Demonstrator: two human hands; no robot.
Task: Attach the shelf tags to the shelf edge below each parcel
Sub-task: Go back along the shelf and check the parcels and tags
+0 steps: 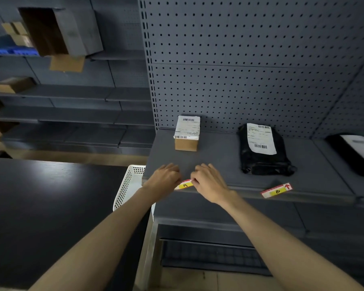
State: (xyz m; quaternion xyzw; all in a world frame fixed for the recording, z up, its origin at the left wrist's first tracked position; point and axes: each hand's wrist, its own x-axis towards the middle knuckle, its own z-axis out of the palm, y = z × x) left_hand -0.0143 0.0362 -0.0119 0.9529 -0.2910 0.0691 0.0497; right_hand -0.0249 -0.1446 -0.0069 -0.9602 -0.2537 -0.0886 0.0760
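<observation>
A small cardboard parcel [187, 133] with a white label stands on the grey shelf [218, 162]. Below it, at the shelf's front edge, a yellow and white shelf tag [184, 184] sits between my hands. My left hand [165, 178] pinches its left end and my right hand [208, 182] pinches its right end. A black bag parcel [263, 150] lies further right. A second tag [276, 191], red, white and yellow, sits tilted at the shelf edge below it. A third black parcel [357, 152] is at the far right.
A white perforated basket [126, 185] stands just left of the shelf on a dark tabletop [50, 206]. Pegboard [250, 70] backs the shelf. Further shelving with cardboard boxes [11, 85] fills the left background. A lower shelf [214, 255] sits under my arms.
</observation>
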